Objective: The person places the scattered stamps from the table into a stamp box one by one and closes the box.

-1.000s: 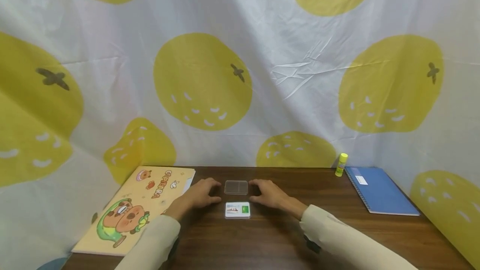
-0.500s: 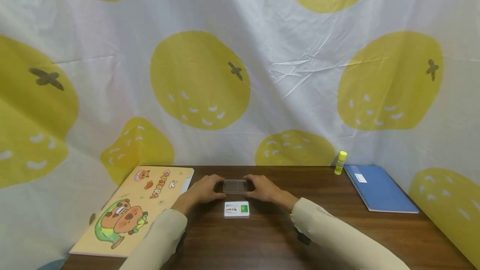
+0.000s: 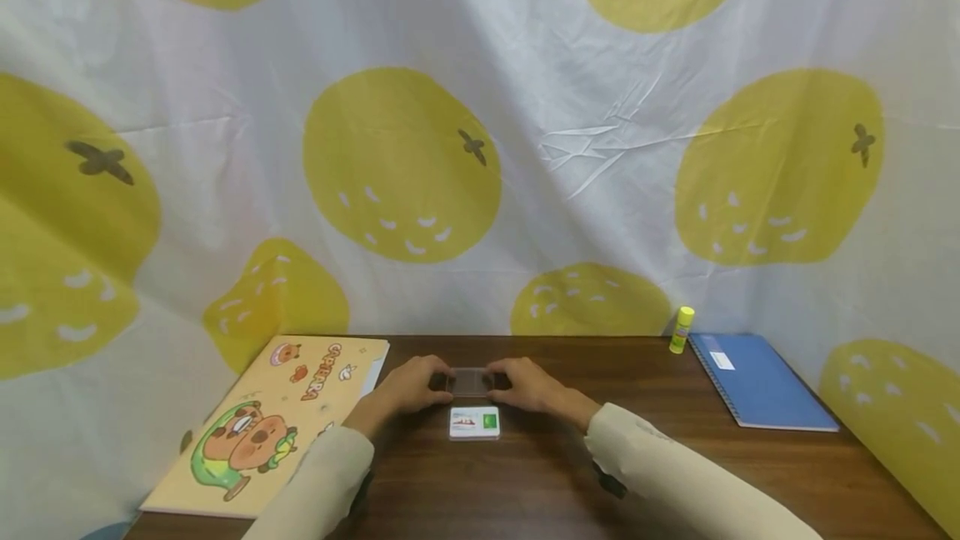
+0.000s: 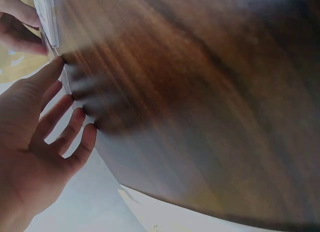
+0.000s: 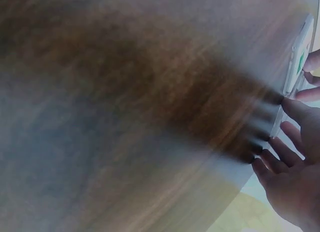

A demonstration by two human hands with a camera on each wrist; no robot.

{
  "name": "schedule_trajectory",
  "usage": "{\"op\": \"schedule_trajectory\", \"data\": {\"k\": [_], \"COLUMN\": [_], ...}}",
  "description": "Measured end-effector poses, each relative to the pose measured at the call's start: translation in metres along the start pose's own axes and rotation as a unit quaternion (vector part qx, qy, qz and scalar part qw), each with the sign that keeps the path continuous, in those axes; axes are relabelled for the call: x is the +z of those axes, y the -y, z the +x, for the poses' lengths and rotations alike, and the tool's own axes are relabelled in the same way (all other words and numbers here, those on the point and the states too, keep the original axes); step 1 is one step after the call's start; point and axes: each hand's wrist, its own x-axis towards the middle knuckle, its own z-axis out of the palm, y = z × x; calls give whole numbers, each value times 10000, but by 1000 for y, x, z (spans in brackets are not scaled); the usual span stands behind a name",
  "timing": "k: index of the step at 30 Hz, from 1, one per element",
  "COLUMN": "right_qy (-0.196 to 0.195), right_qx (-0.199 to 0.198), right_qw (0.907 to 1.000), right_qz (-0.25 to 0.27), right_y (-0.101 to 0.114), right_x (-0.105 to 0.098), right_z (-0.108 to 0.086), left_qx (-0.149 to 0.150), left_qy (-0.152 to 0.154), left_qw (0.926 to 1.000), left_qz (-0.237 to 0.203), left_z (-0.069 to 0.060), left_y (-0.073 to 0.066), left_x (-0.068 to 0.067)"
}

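A clear rectangular plastic lid (image 3: 470,383) lies between both hands on the dark wooden table. My left hand (image 3: 411,386) pinches its left edge between thumb and fingers, and my right hand (image 3: 529,385) pinches the right edge likewise. Just nearer to me, a small clear case (image 3: 475,423) shows a white card with a red picture and a green square. Both wrist views catch the fingertips low at the tabletop; in the right one, the case (image 5: 299,56) is seen edge-on beside the thumb. How high the lid sits above the table cannot be told.
A cream capybara folder (image 3: 255,423) lies on the left. Toward the back right stand a yellow glue stick (image 3: 681,330) and a blue spiral notebook (image 3: 765,382). A fruit-print curtain (image 3: 585,190) hangs behind the table.
Both hands have closed in from either side and taken hold of the lid's edges. The lid has come slightly nearer the case with the card.
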Motion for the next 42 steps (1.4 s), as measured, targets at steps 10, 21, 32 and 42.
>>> {"op": "schedule_trajectory", "data": {"k": [10,21,32,42], "right_qy": [-42,-448,-477,-141], "right_qx": [-309,-588,-875,-732], "right_qw": [9995,9973,9950,9971], "right_qz": [105,-28,-12,135], "right_y": [1,11,24,32], "right_x": [3,-12,-16,-15], "right_z": [-5,-11,-30,-46], "left_qx": [270,417,446,494], "left_qy": [-251,-480,-518,-335], "left_qw": [9990,9977,9974,9979], "left_qz": [-259,-238,-236,-255], "left_z": [-2,-11,-29,-44], "left_y": [-1,-12,-18,-26], "left_x": [4,-13,-14,-12]}}
